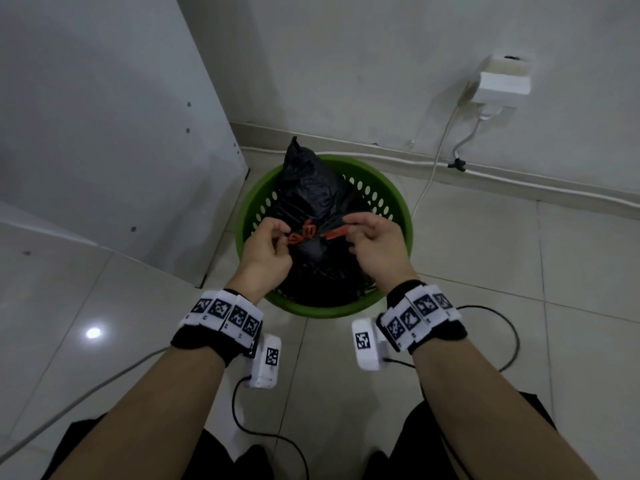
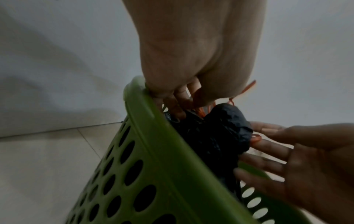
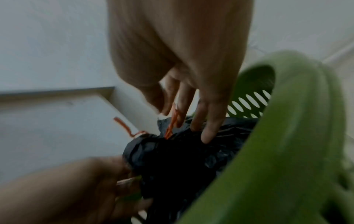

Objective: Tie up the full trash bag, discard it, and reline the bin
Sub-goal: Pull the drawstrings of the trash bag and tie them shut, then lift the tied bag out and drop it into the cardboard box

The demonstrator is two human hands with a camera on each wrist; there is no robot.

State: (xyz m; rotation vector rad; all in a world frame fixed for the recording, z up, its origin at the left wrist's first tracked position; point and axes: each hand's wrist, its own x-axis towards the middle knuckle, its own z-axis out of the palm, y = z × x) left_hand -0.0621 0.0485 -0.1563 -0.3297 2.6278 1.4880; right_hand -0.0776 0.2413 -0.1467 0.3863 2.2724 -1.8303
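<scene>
The black bag (image 1: 313,216) sits in the green bin (image 1: 398,202) on the tiled floor (image 1: 519,271), in the corner by a white panel (image 1: 104,133) and the wall (image 1: 346,64). Its neck is gathered, and a red drawstring (image 1: 306,233) crosses the top between the 2 hands.

The left hand (image 1: 268,252) pinches 1 end of the drawstring between thumb and curled fingers (image 2: 178,97), low against the bin's near rim. The right hand (image 1: 375,244) pinches the other end between thumb and forefinger; in the right wrist view its other fingers (image 3: 208,127) are spread loosely and rest on the plastic, probably to keep the neck down while the cord is drawn.

Holding the ends out to opposite sides suits tightening a knot, and a small red loop shows at the middle, so the tie looks part-made, not finished. Leaving the bag in the bin makes sense: the walls brace it, so both hands are free for the cord. Lifting out, discarding and relining remain.
</scene>
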